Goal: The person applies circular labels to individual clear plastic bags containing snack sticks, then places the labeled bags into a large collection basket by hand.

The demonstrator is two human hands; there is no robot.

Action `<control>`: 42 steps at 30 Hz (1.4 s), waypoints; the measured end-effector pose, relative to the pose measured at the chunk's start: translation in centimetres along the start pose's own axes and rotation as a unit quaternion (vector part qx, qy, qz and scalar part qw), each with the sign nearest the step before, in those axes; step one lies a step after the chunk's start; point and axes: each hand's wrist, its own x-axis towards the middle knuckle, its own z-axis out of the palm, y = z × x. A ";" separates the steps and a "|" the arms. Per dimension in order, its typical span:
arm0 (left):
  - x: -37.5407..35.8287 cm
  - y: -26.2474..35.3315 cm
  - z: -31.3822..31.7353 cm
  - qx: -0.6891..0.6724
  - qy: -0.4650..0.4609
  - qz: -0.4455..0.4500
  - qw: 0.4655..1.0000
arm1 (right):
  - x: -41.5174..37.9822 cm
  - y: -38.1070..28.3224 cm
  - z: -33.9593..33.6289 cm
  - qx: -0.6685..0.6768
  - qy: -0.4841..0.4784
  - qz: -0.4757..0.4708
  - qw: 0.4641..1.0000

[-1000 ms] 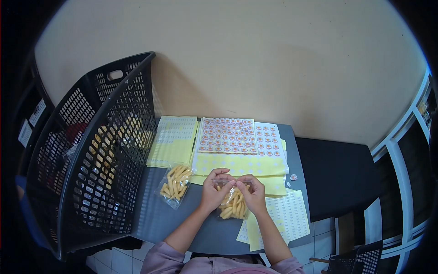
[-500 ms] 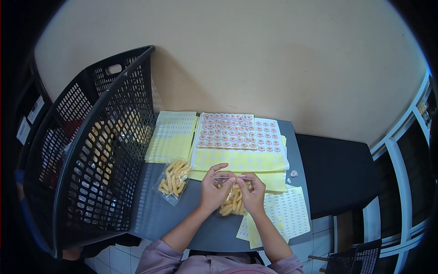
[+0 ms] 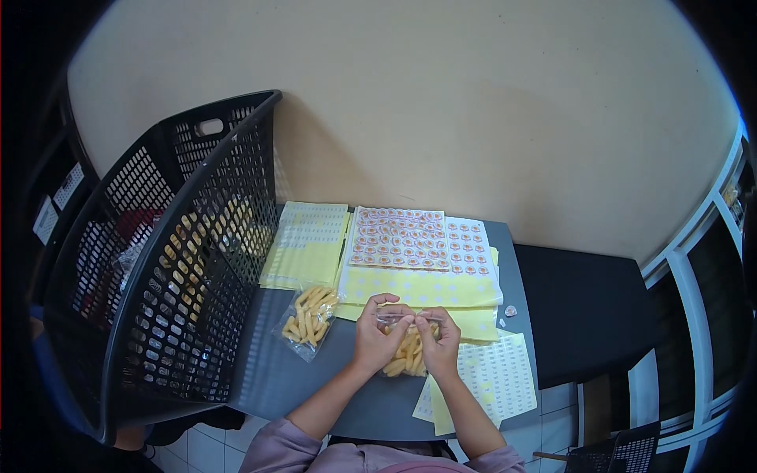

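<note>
My left hand (image 3: 375,340) and my right hand (image 3: 442,344) pinch the top edge of a clear plastic bag of yellow stick snacks (image 3: 406,359), thumbs facing each other close together. The bag hangs low over the grey table's front part, and its upper part is partly hidden by my fingers. Left of my hands, a second clear bag of stick snacks (image 3: 309,317) lies on the table. Just beyond my fingers are sheets of round orange-and-white stickers (image 3: 398,239) on yellow backing sheets (image 3: 394,286). Near my right forearm are sheets of small printed labels (image 3: 498,377).
A tall black perforated basket (image 3: 185,229) with bagged snacks inside stands at the left. More yellow label sheets (image 3: 306,244) lie beside it. A loose sticker (image 3: 510,311) sits near the grey table's (image 3: 315,402) right edge, beside a black-covered surface (image 3: 583,307).
The view has shifted slightly, so the table sits lower in it. Both hands stay at the bag's top edge, with the thumbs slightly shifted.
</note>
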 end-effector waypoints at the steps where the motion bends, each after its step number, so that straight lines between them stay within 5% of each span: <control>1: 0.1 -0.1 -0.1 -0.004 0.002 -0.001 1.000 | 0.0 0.1 0.0 0.000 0.000 0.000 1.000; 18: 0.6 -0.4 -0.9 -0.038 -0.006 0.001 0.999 | 0.7 -1.2 -1.2 -0.148 -0.008 -0.081 0.986; 25: 1.6 0.7 -2.6 -0.053 -0.125 -0.012 0.991 | 1.9 -2.0 -2.9 -0.210 -0.044 -0.122 0.969; 33: 2.0 1.1 -3.7 -0.105 -0.221 -0.018 0.969 | 2.0 -0.7 -3.1 0.029 -0.103 0.024 0.994; 42: 2.5 0.3 -3.6 -0.020 -0.054 -0.035 0.998 | 1.8 0.5 -2.5 0.070 -0.101 0.079 0.989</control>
